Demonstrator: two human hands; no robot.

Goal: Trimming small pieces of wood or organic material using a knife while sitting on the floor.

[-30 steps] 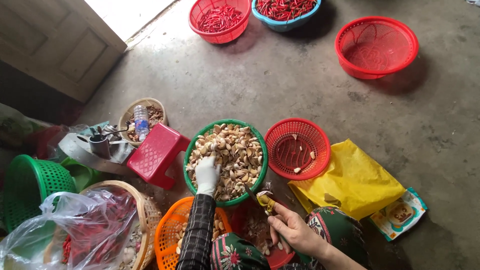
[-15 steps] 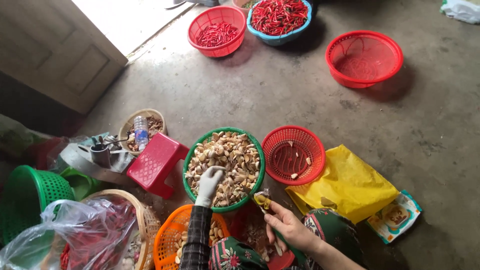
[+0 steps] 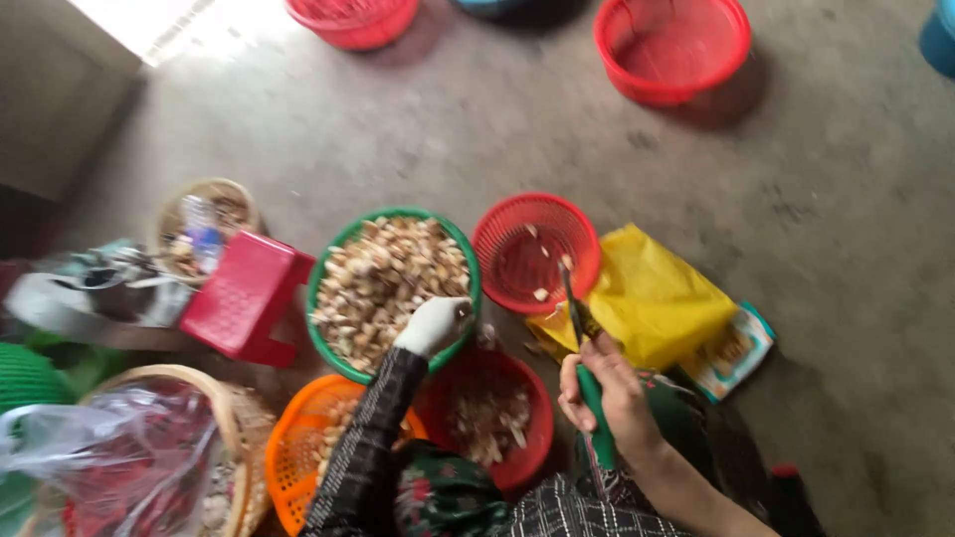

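Observation:
My left hand [image 3: 431,324], in a white glove, rests on the near rim of a green basket [image 3: 328,268] heaped with pale garlic cloves [image 3: 383,281]; whether it grips a clove is hidden. My right hand [image 3: 609,393] is shut on a knife with a green handle [image 3: 595,398], its blade [image 3: 570,294] pointing away over the edge of a small red basket [image 3: 497,239] that holds a few cloves. Below my hands sits a red basket [image 3: 532,438] with peelings and an orange basket [image 3: 284,447].
A yellow plastic bag [image 3: 652,298] and a printed packet [image 3: 736,348] lie to the right. A red stool [image 3: 244,298], a woven basket [image 3: 204,194], a clear bag [image 3: 119,457] in a wicker basket and a green basket [image 3: 25,378] crowd the left. More red baskets [image 3: 671,45] stand far off.
The view has tilted down and moved closer. My right hand has raised the knife so the blade points away. My left hand stays on the garlic basket.

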